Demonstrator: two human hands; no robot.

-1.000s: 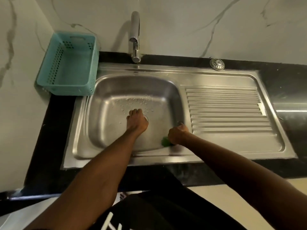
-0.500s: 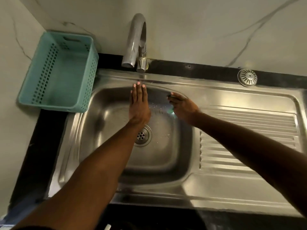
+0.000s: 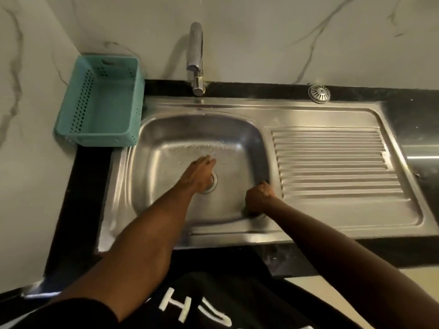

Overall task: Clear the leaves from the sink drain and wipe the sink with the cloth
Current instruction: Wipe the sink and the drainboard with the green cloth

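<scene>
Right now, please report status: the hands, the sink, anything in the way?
Left hand flat, fingers straight, over the drain. Right hand curled at the sink basin's right wall; cloth not visible. No leaves visible, nothing in the way.

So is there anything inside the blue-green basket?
No, the basket beside the sink shows only its bare bottom.

Single head-worn wide-angle view, looking steeply down and forward from close above the steel sink (image 3: 166,148), tap (image 3: 196,58) and marble wall at top, both forearms entering from below.
</scene>
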